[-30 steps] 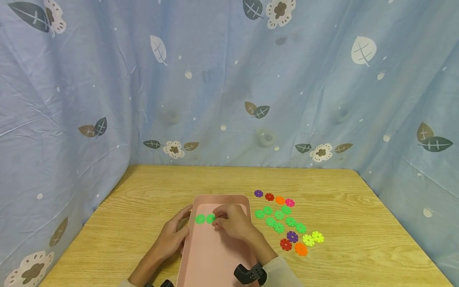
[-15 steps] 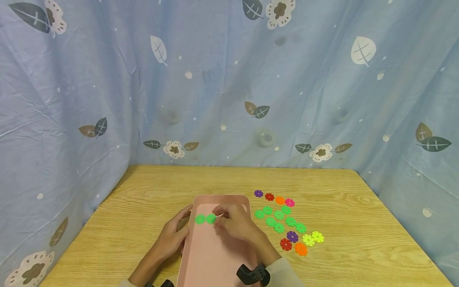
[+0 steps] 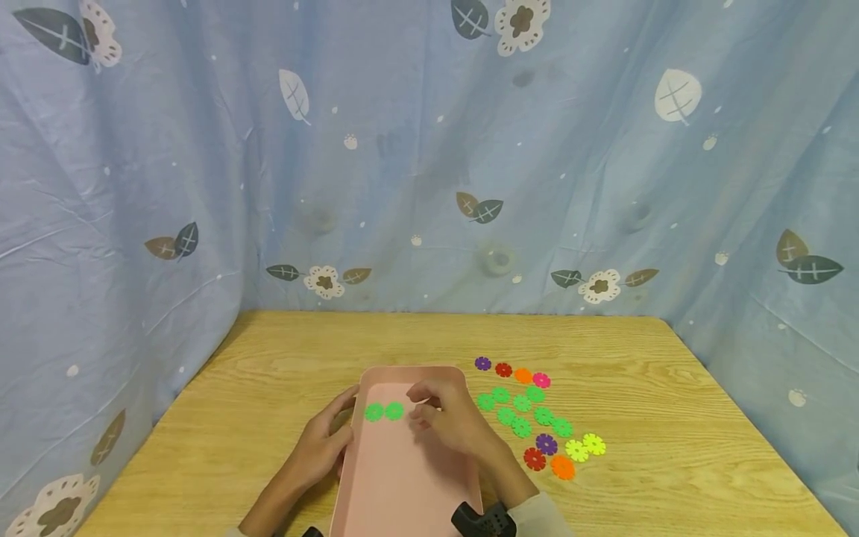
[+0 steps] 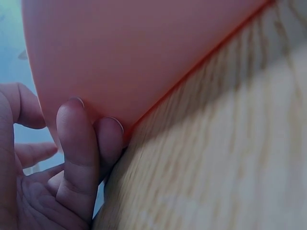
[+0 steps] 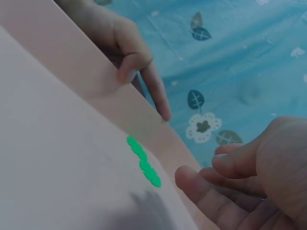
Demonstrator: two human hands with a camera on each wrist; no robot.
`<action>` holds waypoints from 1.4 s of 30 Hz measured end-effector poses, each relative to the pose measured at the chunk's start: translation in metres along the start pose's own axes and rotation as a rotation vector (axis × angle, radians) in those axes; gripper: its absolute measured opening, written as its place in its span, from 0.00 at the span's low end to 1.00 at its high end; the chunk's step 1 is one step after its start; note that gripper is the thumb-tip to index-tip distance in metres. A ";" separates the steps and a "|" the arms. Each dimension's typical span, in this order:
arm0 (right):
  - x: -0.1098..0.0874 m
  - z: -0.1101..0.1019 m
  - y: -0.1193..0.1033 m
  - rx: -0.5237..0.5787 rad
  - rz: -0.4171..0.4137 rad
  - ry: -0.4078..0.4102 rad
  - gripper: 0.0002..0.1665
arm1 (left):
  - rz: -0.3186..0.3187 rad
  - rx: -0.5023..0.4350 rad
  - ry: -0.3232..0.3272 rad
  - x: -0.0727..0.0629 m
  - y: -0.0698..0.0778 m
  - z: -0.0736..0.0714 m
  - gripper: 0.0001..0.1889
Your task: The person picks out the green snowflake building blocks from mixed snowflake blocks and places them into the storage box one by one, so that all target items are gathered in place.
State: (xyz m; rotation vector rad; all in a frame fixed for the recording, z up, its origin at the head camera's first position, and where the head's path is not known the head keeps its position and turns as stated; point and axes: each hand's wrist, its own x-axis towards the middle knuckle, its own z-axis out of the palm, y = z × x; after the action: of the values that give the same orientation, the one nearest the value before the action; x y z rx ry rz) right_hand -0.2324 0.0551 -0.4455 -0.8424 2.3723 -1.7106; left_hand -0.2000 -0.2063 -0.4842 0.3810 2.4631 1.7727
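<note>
In the head view, two green notched plastic discs (snowflake-shaped building pieces) (image 3: 394, 411) lie side by side inside a pink rectangular tray (image 3: 385, 477), near its far end. My left hand (image 3: 323, 445) holds the tray's left side; the left wrist view shows bent fingertips (image 4: 76, 129) against the outer wall, and the right wrist view shows the thumb at the rim. Over the tray, just right of the discs, hovers my right hand (image 3: 451, 418), fingers loosely bent and thumb apart. Nothing shows between them in the right wrist view, where both discs (image 5: 144, 162) lie apart from the hand.
Right of the tray, several loose notched discs lie on the wooden table (image 3: 644, 418): green (image 3: 522, 403), purple (image 3: 546, 444), red (image 3: 535, 459), orange (image 3: 562, 468), yellow (image 3: 593, 444) and pink (image 3: 541, 380). A patterned blue curtain (image 3: 416, 164) hangs behind the table.
My right hand has let go of the right-hand green disc and drawn back slightly to the right, its fingers spreading. The left hand and the tray have stayed in place.
</note>
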 end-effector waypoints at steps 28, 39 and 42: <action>-0.021 -0.068 0.003 -0.124 0.153 0.285 0.12 | 0.024 -0.011 -0.014 -0.001 -0.001 0.001 0.34; -0.032 -0.091 0.012 -0.313 0.261 0.266 0.07 | 0.026 0.009 -0.018 -0.001 -0.001 0.000 0.34; -0.034 -0.092 0.018 -0.354 0.284 0.237 0.08 | 0.028 0.000 -0.030 -0.002 -0.001 0.000 0.35</action>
State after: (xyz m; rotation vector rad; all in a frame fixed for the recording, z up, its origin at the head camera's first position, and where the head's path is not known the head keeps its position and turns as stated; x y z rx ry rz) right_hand -0.2465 0.1534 -0.4364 -0.3194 2.8396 -1.3698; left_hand -0.1986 -0.2070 -0.4857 0.4414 2.4489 1.7646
